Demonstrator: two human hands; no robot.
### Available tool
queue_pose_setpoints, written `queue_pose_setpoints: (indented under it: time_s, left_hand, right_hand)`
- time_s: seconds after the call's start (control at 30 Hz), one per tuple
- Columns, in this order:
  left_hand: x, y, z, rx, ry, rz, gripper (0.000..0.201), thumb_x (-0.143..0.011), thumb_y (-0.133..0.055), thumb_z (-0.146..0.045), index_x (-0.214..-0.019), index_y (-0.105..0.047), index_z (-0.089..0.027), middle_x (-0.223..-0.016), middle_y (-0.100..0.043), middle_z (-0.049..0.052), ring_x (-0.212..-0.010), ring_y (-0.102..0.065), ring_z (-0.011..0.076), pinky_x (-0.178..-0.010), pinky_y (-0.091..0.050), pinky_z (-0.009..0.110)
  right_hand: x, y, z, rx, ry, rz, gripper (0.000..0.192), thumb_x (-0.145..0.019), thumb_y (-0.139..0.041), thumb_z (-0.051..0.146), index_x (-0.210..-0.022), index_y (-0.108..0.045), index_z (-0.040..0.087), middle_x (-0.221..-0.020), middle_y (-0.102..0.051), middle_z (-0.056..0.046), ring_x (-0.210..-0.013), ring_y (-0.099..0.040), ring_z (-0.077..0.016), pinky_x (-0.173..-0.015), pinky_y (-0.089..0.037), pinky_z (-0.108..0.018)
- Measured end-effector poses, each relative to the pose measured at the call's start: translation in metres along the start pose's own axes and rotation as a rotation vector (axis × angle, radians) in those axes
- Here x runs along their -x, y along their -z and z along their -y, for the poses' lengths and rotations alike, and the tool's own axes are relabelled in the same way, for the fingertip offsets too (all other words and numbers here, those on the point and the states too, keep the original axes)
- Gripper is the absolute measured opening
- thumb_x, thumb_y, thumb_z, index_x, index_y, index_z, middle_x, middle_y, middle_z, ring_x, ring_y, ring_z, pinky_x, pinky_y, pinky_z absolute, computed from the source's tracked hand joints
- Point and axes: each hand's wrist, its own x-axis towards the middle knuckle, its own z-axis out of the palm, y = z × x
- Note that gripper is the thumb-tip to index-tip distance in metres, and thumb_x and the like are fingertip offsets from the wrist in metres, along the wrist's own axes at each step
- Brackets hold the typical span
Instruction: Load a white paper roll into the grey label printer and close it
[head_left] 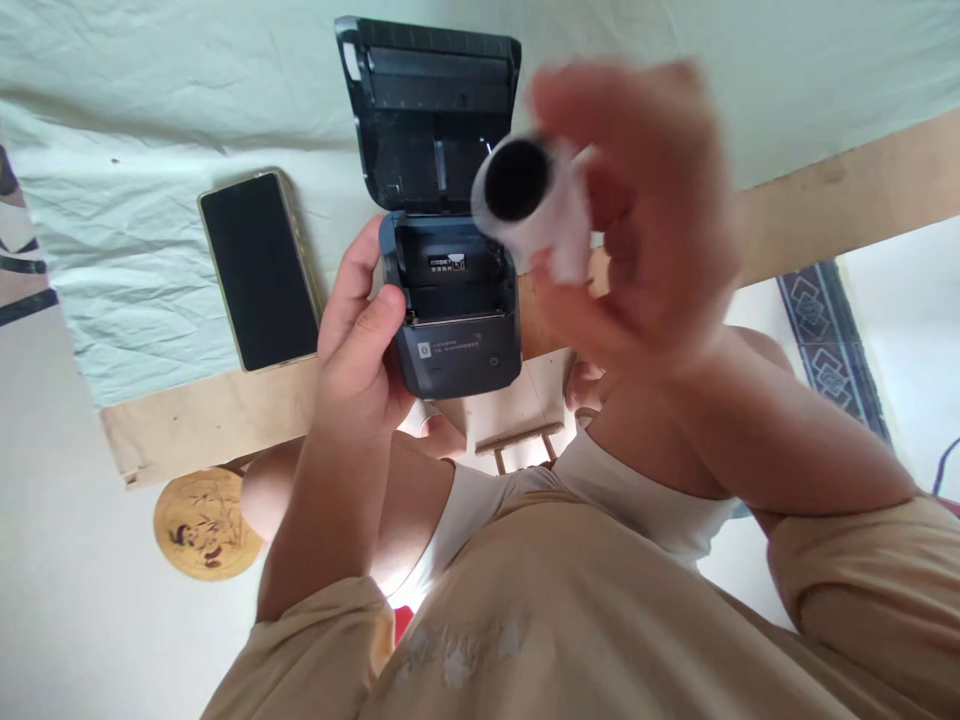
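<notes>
My left hand [364, 340] grips the left side of a small dark label printer [457, 355], thumb pressed near its front corner. The printer's lid [439, 120] is swung up and back, so its hollow bay shows a small printed sticker [448, 263] inside. Up and to the right, my right hand [645, 210] pinches a white paper roll [559, 225] with a dark round core facing the camera. The roll overlaps the right edge of the lid and bay, apart from or touching them I cannot tell. Motion blurs the right hand.
A phone [259, 270] with a dark screen lies on the pale green cloth [150, 210] left of the printer. The wooden table edge [787, 215] runs below the cloth. A round wooden stool top [206, 525] stands lower left.
</notes>
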Motion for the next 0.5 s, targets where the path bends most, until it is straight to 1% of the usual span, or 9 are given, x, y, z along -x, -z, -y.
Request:
queue_pose_setpoints:
  time_s: [0.03, 0.07, 0.1, 0.17, 0.2, 0.27, 0.33, 0.4, 0.5]
  left_hand:
    - [0.001, -0.001, -0.001, -0.004, 0.001, -0.012, 0.042, -0.092, -0.056, -0.031, -0.132, -0.053, -0.018, -0.115, -0.069, 0.002, -0.102, -0.069, 0.0115, -0.099, -0.056, 0.027]
    - [0.001, -0.002, -0.001, -0.004, 0.0, -0.021, 0.041, -0.092, -0.057, -0.031, -0.131, -0.054, -0.018, -0.112, -0.069, 0.001, -0.102, -0.069, 0.0111, -0.102, -0.055, 0.027]
    - [0.002, -0.002, -0.001, -0.003, 0.001, -0.029, 0.041, -0.092, -0.057, -0.031, -0.13, -0.054, -0.019, -0.111, -0.069, 0.001, -0.102, -0.069, 0.0111, -0.104, -0.054, 0.028]
    - [0.003, -0.001, -0.001, 0.01, 0.011, -0.035, 0.044, -0.09, -0.06, -0.032, -0.131, -0.053, -0.019, -0.114, -0.067, 0.001, -0.108, -0.067, 0.0122, -0.109, -0.051, 0.029]
    - [0.003, 0.0, -0.001, 0.019, 0.017, -0.035, 0.046, -0.089, -0.061, -0.032, -0.132, -0.052, -0.019, -0.117, -0.066, 0.002, -0.113, -0.066, 0.0133, -0.111, -0.049, 0.031]
    - [0.003, 0.0, -0.001, 0.036, 0.026, -0.03, 0.048, -0.089, -0.062, -0.032, -0.134, -0.05, -0.017, -0.117, -0.065, 0.003, -0.119, -0.064, 0.0159, -0.116, -0.046, 0.035]
    - [0.004, -0.001, -0.002, 0.053, 0.034, -0.022, 0.048, -0.09, -0.061, -0.03, -0.134, -0.048, -0.016, -0.115, -0.064, 0.004, -0.123, -0.062, 0.0182, -0.12, -0.043, 0.04]
    - [0.004, -0.002, -0.003, 0.068, 0.044, -0.017, 0.047, -0.091, -0.059, -0.028, -0.135, -0.046, -0.015, -0.115, -0.064, 0.005, -0.128, -0.06, 0.0198, -0.122, -0.04, 0.044]
    - [0.005, -0.004, -0.004, 0.068, 0.061, -0.022, 0.048, -0.091, -0.058, -0.028, -0.136, -0.045, -0.018, -0.115, -0.064, 0.003, -0.131, -0.058, 0.0197, -0.123, -0.038, 0.047]
  right_hand:
    - [0.0, -0.006, 0.003, 0.099, 0.062, 0.035, 0.037, -0.089, -0.052, 0.02, -0.126, -0.055, 0.023, -0.122, -0.06, 0.001, -0.117, -0.058, -0.01, -0.107, -0.049, -0.024]
    - [-0.001, -0.012, 0.004, 0.196, 0.107, 0.046, 0.038, -0.088, -0.05, 0.018, -0.125, -0.053, 0.024, -0.119, -0.061, 0.001, -0.116, -0.058, -0.0098, -0.104, -0.05, -0.025]
    - [-0.001, -0.018, 0.005, 0.285, 0.126, 0.055, 0.039, -0.086, -0.047, 0.015, -0.123, -0.052, 0.024, -0.117, -0.062, 0.001, -0.112, -0.059, -0.0093, -0.1, -0.052, -0.025]
    - [-0.003, -0.027, 0.005, 0.391, 0.1, 0.062, 0.039, -0.08, -0.045, 0.009, -0.117, -0.05, 0.022, -0.111, -0.064, 0.0, -0.103, -0.061, -0.0101, -0.087, -0.054, -0.026]
    - [-0.003, -0.03, 0.003, 0.412, 0.074, 0.068, 0.037, -0.077, -0.045, 0.008, -0.112, -0.05, 0.02, -0.109, -0.064, -0.001, -0.101, -0.062, -0.0113, -0.084, -0.053, -0.028]
    - [-0.003, -0.033, 0.0, 0.429, 0.07, 0.07, 0.03, -0.075, -0.045, 0.006, -0.102, -0.05, 0.017, -0.106, -0.065, -0.002, -0.1, -0.063, -0.0124, -0.079, -0.052, -0.029]
    - [-0.002, -0.034, -0.002, 0.435, 0.086, 0.068, 0.018, -0.079, -0.046, 0.007, -0.092, -0.051, 0.018, -0.109, -0.067, 0.0, -0.099, -0.065, -0.0103, -0.077, -0.051, -0.028]
    - [-0.001, -0.034, -0.003, 0.459, 0.128, 0.041, 0.008, -0.085, -0.05, 0.011, -0.085, -0.051, 0.019, -0.11, -0.068, 0.003, -0.097, -0.065, -0.0088, -0.079, -0.051, -0.027]
    - [-0.002, -0.034, -0.001, 0.525, 0.163, -0.03, 0.008, -0.088, -0.053, 0.018, -0.08, -0.054, 0.02, -0.097, -0.068, 0.003, -0.087, -0.061, -0.0107, -0.079, -0.048, -0.029]
